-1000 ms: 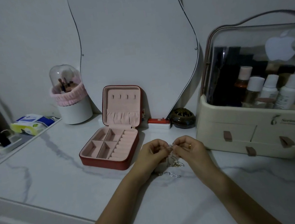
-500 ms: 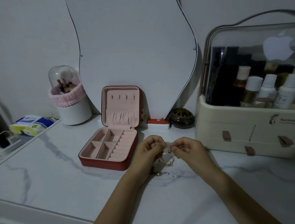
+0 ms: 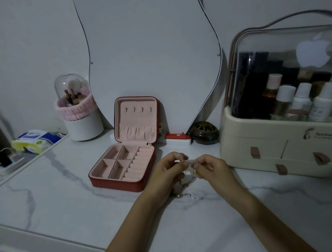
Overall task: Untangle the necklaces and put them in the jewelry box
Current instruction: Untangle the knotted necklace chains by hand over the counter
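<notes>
The left hand (image 3: 166, 170) and right hand (image 3: 209, 167) pinch a thin tangled bunch of metal necklaces (image 3: 186, 186) between them, its tail trailing onto the marble-patterned tabletop (image 3: 65, 201). Just left of the left hand lies the open red jewelry box with pink lining (image 3: 124, 164).

I count two hands, left hand (image 3: 166, 173) at 6 o'clock, right hand (image 3: 210, 167) beside; one jewelry box (image 3: 124, 164); one mirror (image 3: 147, 50); four bottles (image 3: 302, 98) at 3 o'clock.

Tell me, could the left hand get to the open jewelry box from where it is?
Probably yes. The left hand pinches the necklaces just right of the jewelry box, whose lid stands open, and nothing lies between them on the marble top.
</notes>
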